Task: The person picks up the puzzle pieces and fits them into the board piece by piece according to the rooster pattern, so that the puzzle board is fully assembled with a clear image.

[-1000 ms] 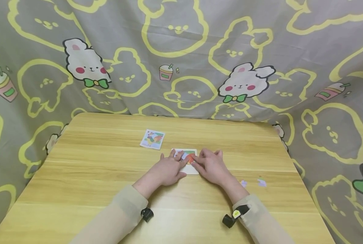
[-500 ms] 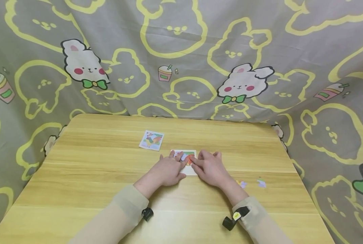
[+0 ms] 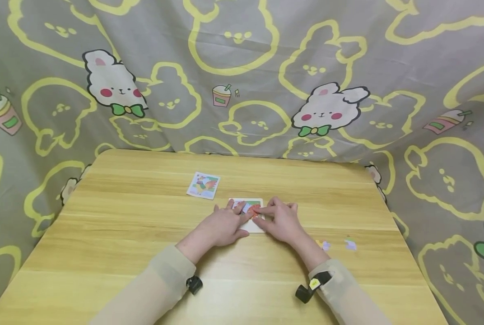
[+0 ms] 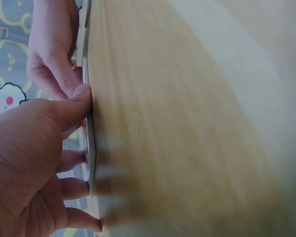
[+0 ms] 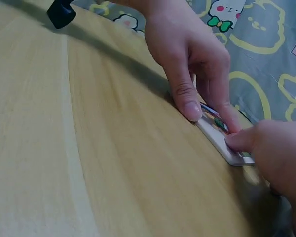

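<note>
A small white-framed puzzle board [image 3: 255, 227] lies flat near the middle of the table, a partly covered picture showing in its upper half. My left hand [image 3: 219, 228] rests across its left side with the fingers spread, and its thumb [image 5: 191, 109] touches the front edge in the right wrist view. At the board's right side, my right hand [image 3: 283, 221] pinches an orange-red puzzle piece [image 3: 254, 209] between thumb and forefinger, low over the picture. The left forefinger reaches the same piece from the other side. Part of the picture is hidden under the fingers.
Behind the board to the left lies a square picture card [image 3: 203, 185] of a rooster. Loose puzzle pieces [image 3: 325, 245] sit beside the right forearm, with another piece [image 3: 351, 244] farther right. A patterned curtain [image 3: 258, 108] surrounds the wooden table's [image 3: 144, 189] back and sides.
The right fingers have shifted slightly at the orange-red piece. The left hand and the board stay in place; the head view sways a little.
</note>
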A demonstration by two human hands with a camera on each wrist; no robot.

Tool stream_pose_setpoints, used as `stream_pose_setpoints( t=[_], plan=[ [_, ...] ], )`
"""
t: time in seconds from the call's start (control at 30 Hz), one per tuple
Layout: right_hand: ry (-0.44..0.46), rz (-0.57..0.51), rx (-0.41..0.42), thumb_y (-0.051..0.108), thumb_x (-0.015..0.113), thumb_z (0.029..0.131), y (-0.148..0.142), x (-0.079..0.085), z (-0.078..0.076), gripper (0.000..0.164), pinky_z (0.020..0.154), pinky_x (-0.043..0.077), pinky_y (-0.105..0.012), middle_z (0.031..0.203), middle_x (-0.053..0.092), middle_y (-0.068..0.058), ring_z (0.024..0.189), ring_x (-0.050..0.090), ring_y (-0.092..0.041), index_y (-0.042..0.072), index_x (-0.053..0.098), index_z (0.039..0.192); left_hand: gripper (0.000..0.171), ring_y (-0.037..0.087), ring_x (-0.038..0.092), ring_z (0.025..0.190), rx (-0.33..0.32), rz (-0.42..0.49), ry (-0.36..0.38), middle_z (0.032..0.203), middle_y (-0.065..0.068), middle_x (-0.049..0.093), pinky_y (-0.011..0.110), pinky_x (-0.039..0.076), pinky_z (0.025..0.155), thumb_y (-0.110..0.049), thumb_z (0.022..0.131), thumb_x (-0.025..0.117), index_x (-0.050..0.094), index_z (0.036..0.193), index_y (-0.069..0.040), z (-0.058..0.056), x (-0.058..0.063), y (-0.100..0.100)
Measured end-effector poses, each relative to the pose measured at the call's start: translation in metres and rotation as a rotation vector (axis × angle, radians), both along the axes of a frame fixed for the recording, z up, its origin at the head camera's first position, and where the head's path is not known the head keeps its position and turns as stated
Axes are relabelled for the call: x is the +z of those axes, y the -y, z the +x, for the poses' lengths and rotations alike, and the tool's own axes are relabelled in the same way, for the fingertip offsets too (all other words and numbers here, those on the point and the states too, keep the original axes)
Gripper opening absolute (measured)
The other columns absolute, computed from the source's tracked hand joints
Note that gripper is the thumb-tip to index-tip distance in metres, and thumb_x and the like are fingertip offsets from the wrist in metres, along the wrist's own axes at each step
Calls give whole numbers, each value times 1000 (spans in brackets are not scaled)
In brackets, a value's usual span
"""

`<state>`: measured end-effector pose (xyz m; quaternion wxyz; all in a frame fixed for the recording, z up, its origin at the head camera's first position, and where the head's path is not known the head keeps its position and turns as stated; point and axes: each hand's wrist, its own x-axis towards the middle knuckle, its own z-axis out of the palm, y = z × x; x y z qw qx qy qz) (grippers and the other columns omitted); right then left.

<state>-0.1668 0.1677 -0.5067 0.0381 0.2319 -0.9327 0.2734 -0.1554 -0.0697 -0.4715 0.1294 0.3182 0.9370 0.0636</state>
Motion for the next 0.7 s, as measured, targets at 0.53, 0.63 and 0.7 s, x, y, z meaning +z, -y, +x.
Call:
stream_pose_setpoints(
  t=[0.53, 0.63, 0.7],
  plan=[
    [91, -54, -14, 37, 83, 94, -9, 4, -5, 28, 89, 25, -50, 97, 60, 6, 74, 52, -9, 19, 84, 115, 71, 45, 34, 152, 6, -19, -23, 170, 11, 34, 74, 42, 106, -56, 105, 58, 40, 166, -25, 1, 3, -1],
    [92, -49, -18, 37, 81, 95, -9, 4, -3, 29, 90, 25, -51, 98, 60, 6, 73, 51, -10, 19, 83, 117, 73, 44, 34, 152, 12, -5, -38, 169, 10, 35, 72, 42, 107, -56, 105, 59, 40, 166, -21, 3, 3, 1],
    [84, -50, -16, 37, 80, 96, -9, 3, -2, 29, 90, 25, -51, 99, 60, 6, 72, 50, -10, 18, 83, 117, 73, 43, 34, 152, 14, 4, -57, 169, 11, 35, 71, 42, 108, -57, 105, 58, 41, 165, -19, 5, 2, 3]
  ],
)
